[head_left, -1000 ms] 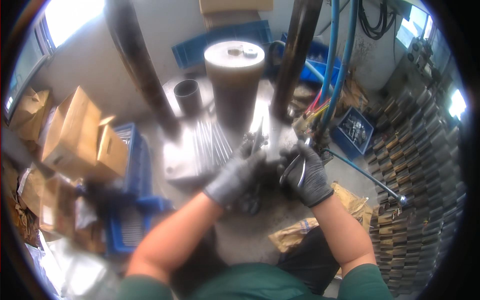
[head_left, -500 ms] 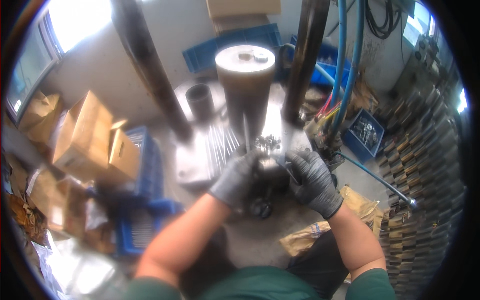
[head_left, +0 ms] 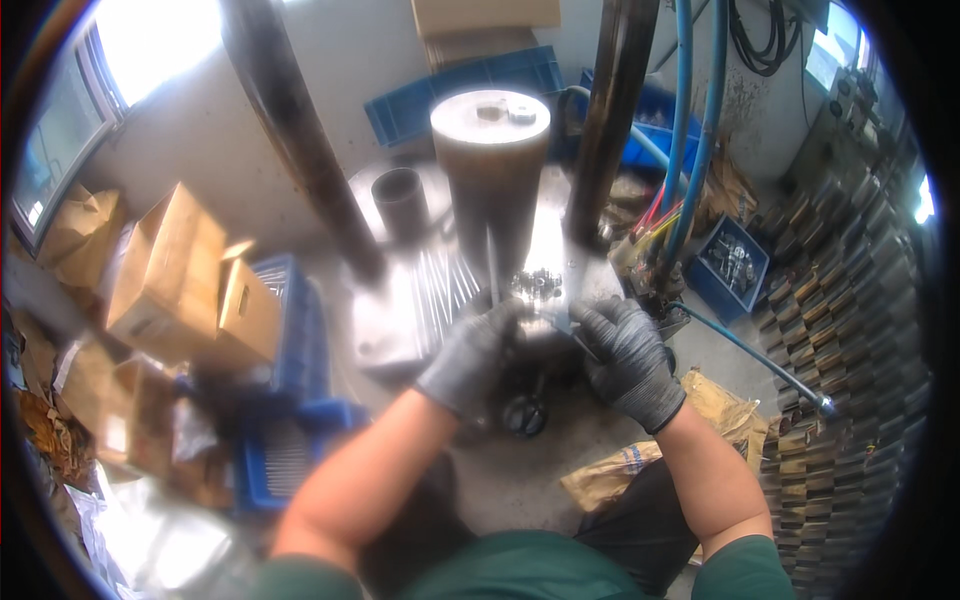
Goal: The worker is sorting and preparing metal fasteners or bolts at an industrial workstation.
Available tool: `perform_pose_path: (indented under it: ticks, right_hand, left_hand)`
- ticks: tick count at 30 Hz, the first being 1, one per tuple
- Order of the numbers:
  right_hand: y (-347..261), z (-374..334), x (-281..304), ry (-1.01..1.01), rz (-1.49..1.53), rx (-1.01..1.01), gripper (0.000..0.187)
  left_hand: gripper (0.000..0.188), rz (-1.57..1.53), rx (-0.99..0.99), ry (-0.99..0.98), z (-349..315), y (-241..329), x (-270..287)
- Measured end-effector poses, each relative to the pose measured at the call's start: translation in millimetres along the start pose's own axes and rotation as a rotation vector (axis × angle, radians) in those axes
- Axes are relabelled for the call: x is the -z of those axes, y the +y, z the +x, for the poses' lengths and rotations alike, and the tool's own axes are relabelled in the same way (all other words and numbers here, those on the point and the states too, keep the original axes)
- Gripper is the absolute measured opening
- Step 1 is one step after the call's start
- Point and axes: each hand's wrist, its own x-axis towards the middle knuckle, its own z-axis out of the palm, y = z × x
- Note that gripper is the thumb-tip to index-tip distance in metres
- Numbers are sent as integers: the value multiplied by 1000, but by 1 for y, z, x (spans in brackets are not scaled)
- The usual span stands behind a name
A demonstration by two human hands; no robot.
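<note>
My left hand [head_left: 478, 348], in a grey glove, is closed around the lower end of a thin metal rod [head_left: 492, 270] that stands upright. My right hand [head_left: 632, 358], gloved alike, pinches a thin dark tool [head_left: 583, 343] that slants between the hands; its kind is too blurred to tell. Between and just beyond both hands lies a cluster of small metal pieces [head_left: 540, 284] on a metal worktable [head_left: 390, 342]. Several thin rods [head_left: 440, 292] lie side by side on the table, left of the upright one. Behind the hands rises a thick metal cylinder [head_left: 490, 165].
Two dark posts [head_left: 305, 150] flank the cylinder. A short open tube [head_left: 400, 203] stands at the table's back left. Cardboard boxes [head_left: 165, 270] and blue crates [head_left: 300, 340] crowd the left. A blue bin of metal parts [head_left: 728, 268] and stacked metal pieces [head_left: 840, 400] occupy the right.
The thin dark tool in my right hand has shifted slightly and shows less of its length. Both hands stay in nearly the same place.
</note>
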Motion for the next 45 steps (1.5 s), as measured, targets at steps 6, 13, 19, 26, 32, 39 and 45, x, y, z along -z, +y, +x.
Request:
perform_pose_path:
  ticks: [6,13,19,26,32,39,45]
  right_hand:
    - [-2,0,2,-27,-23,-5,57]
    - [-2,0,2,-21,-26,-3,56]
    - [2,-1,5,-44,-19,2,50]
    - [19,-6,20,-70,476,-450,44]
    - [28,-6,34,-114,602,-635,49]
    - [33,-5,52,-265,640,-603,50]
    - [47,-9,66,-462,665,-585,51]
  left_hand:
    - [12,-2,-10,-1,-2,2,-4]
    - [12,32,-13,32,-3,2,-3]
    - [14,62,-59,12,-9,5,-8]
    - [28,358,-112,38,-14,11,2]
    - [27,754,-281,24,-18,18,-3]
    - [27,967,-349,38,-27,31,-8]
    - [27,995,-513,-36,-30,31,-2]
